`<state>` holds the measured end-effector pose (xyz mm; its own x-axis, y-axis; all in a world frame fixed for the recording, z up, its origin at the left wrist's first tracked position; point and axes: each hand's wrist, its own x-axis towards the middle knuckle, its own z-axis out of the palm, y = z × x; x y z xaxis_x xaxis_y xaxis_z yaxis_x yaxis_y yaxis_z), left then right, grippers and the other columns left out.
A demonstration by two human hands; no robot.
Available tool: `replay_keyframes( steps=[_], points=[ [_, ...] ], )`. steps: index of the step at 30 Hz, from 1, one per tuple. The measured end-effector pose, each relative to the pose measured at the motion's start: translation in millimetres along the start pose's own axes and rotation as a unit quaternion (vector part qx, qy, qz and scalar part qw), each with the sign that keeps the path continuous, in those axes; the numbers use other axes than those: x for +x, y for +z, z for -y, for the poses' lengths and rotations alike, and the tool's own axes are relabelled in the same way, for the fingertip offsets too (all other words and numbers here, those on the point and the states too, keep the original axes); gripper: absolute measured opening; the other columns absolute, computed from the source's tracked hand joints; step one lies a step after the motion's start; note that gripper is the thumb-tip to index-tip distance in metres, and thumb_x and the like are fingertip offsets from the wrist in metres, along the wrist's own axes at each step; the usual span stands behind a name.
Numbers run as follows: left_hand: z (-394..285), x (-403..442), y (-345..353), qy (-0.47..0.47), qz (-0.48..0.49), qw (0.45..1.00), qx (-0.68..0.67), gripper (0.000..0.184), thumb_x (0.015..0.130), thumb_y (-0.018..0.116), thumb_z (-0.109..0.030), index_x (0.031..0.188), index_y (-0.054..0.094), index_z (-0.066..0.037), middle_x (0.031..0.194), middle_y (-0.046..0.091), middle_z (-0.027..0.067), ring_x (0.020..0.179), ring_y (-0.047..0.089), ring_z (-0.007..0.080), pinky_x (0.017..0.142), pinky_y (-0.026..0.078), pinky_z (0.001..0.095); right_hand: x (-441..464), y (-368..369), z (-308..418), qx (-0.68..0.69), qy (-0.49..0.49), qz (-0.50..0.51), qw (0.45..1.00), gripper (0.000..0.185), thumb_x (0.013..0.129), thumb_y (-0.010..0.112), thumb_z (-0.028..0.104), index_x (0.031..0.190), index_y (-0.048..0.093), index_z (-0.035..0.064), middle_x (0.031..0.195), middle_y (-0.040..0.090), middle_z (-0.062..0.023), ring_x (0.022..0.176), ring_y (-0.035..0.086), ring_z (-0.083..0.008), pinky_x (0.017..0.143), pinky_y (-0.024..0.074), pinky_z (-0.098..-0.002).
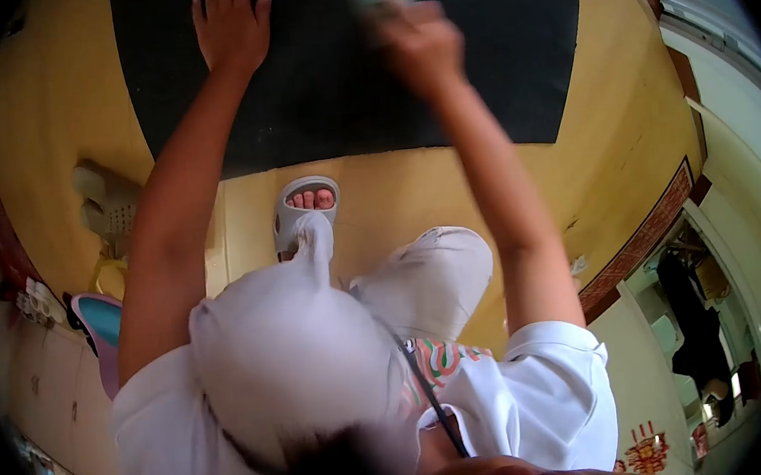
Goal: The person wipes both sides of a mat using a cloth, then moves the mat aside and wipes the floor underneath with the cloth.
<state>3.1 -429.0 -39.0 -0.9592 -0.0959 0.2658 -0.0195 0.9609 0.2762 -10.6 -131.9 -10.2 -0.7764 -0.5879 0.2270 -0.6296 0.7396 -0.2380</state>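
Observation:
A large black mat [333, 106] lies on the yellowish floor at the top of the head view. My left hand [234, 29] rests flat on its left part, fingers spread, with the fingertips partly cut off by the top edge. Farther right, over the mat, my right hand [425, 48] is closed on a pale green rounded thing [378, 1]. Motion blurs that hand and the thing, so its exact kind does not show, nor whether it touches the mat.
My foot in a grey slipper [307, 190] stands close to the mat's near edge. To the left are a beige pair of slippers [110, 202] and a pink and blue basin [100, 325]. A doorway [691, 319] opens at the right.

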Motion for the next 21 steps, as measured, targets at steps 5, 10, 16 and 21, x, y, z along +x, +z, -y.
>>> replay_keyframes(
  steps=[5,10,16,21],
  points=[
    [-4,5,5,-0.020,0.041,0.998,0.048,0.065,0.107,0.033,-0.050,0.162,0.023,-0.018,0.169,0.019,0.0063,0.156,0.013,0.0263,0.126,0.008,0.0480,-74,-77,-189,-0.172,0.345,-0.028,0.922,0.040,0.083,0.064,0.006,0.117,0.073,0.0241,0.123,0.068,-0.0057,0.106,0.065,-0.0344,0.083,0.0570,-0.0459],
    [-4,7,1,-0.038,0.076,0.996,0.040,0.065,0.106,0.036,-0.050,0.162,0.024,-0.019,0.169,0.018,0.0051,0.157,0.012,0.0258,0.126,0.008,0.0481,-24,-71,-143,-0.102,0.327,-0.206,0.917,0.039,0.084,0.055,0.000,0.117,0.071,0.0105,0.116,0.066,-0.0173,0.112,0.060,-0.0363,0.097,0.0461,-0.0480],
    [-3,9,0,-0.065,0.101,0.992,0.029,0.062,0.106,0.036,-0.049,0.162,0.024,-0.023,0.170,0.016,0.0036,0.157,0.011,0.0246,0.126,0.006,0.0472,106,14,54,0.113,-0.096,-0.107,0.983,0.017,0.090,0.066,0.015,0.107,0.068,0.0144,0.101,0.066,-0.0126,0.085,0.063,-0.0251,0.066,0.0553,-0.0381],
    [-5,7,-2,-0.067,0.114,0.991,0.028,0.062,0.106,0.035,-0.049,0.162,0.023,-0.024,0.170,0.014,0.0026,0.157,0.009,0.0238,0.126,0.004,0.0455,29,-4,-114,-0.144,0.047,-0.014,0.988,0.034,0.090,0.070,0.018,0.123,0.063,0.0184,0.100,0.067,-0.0090,0.078,0.065,-0.0215,0.050,0.0524,-0.0318]
  ],
)
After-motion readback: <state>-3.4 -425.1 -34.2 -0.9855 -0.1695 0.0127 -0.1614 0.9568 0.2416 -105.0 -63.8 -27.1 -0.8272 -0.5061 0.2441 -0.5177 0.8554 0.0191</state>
